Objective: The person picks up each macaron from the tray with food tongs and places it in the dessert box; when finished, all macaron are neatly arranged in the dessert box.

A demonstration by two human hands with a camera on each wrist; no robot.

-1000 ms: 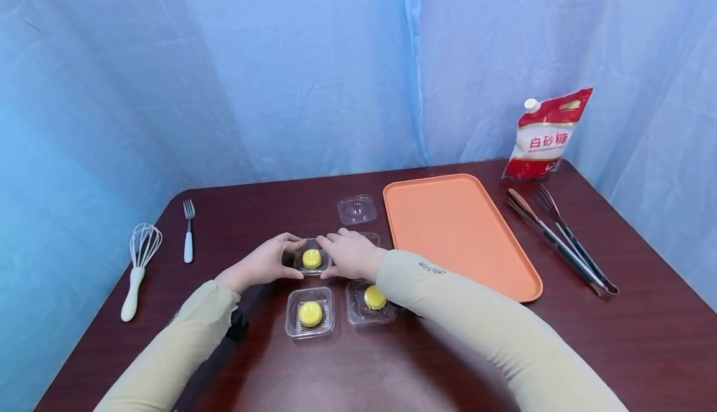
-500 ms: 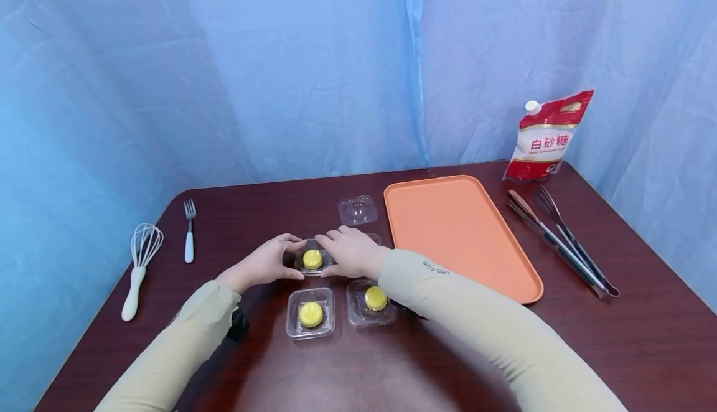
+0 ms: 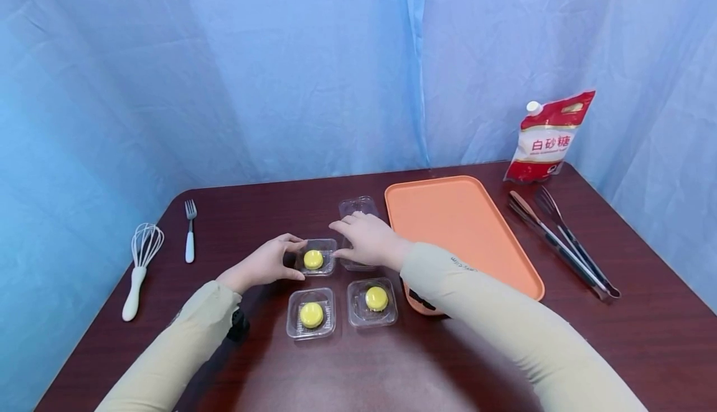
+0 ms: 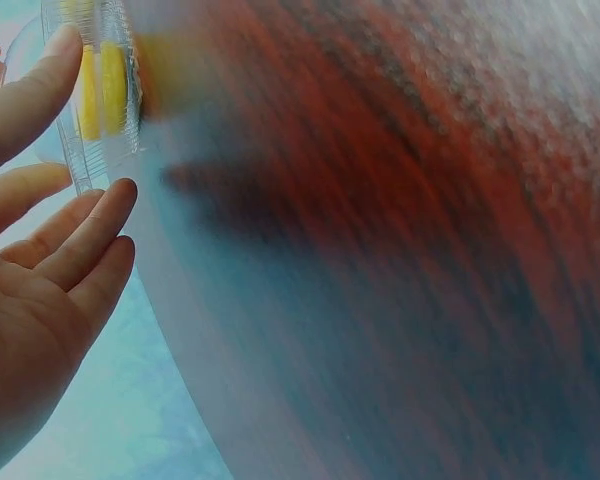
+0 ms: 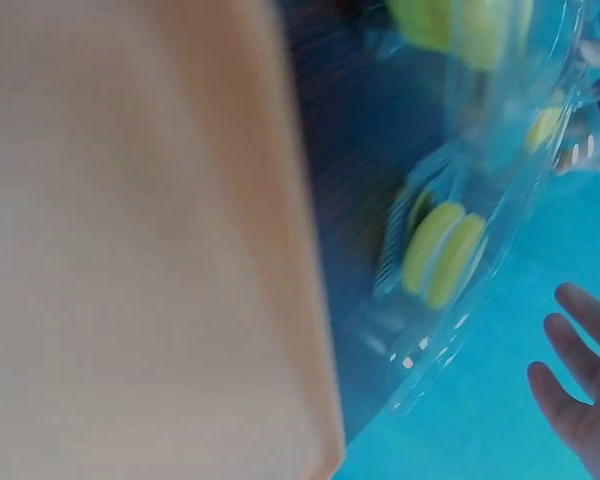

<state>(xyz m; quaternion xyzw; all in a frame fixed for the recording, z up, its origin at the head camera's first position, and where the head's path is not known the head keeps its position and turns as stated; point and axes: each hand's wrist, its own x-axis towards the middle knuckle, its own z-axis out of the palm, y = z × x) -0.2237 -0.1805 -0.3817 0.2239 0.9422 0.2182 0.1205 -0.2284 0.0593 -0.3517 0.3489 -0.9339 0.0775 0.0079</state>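
My left hand (image 3: 269, 261) holds the left side of a small clear plastic box (image 3: 330, 267) with a yellow macaron (image 3: 313, 259) in it. In the left wrist view, its thumb and fingers lie at the edges of that box (image 4: 81, 165). My right hand (image 3: 370, 238) hovers just right of the box, fingers spread and holding nothing, over another clear plastic piece (image 3: 358, 267) that it partly hides. Nearer stand two clear boxes, left (image 3: 292, 331) and right (image 3: 358, 320), each with a yellow macaron.
A clear lid (image 3: 350, 203) lies behind the right hand. The orange tray (image 3: 448, 213) lies to its right, partly under my forearm. Tongs (image 3: 566, 244) and a sugar pouch (image 3: 546, 141) stand farther right; a fork (image 3: 190, 238) and whisk (image 3: 136, 275) lie left.
My right hand has let go of the box's right side and moved right and slightly back. The left hand has stayed in place on the box.
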